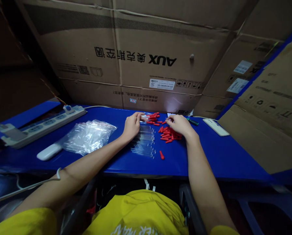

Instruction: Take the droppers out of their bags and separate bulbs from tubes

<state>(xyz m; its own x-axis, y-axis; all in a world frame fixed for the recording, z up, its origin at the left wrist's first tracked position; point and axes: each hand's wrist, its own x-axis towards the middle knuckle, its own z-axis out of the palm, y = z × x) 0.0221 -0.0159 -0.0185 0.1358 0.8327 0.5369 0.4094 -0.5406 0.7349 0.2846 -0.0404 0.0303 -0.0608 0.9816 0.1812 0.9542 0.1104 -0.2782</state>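
Note:
My left hand point(132, 125) rests on the blue table point(126, 163) with its fingers curled round a clear glass tube whose tip points right. Under and in front of it lies a row of clear glass tubes point(144, 142). My right hand point(180, 125) is closed in a pinch over a pile of small red rubber caps point(169, 134); what it pinches is too small to name. More finished tubes with red caps point(153, 118) lie at the back between the two hands. One red cap point(162, 155) lies alone near the front.
Clear plastic bags point(87, 136) lie to the left, with a white oblong object point(49, 152) and a power strip point(41, 125) beyond. A white phone point(216, 126) and a green-handled tool point(192, 121) lie at the right. Cardboard boxes point(141, 55) wall in the back and right.

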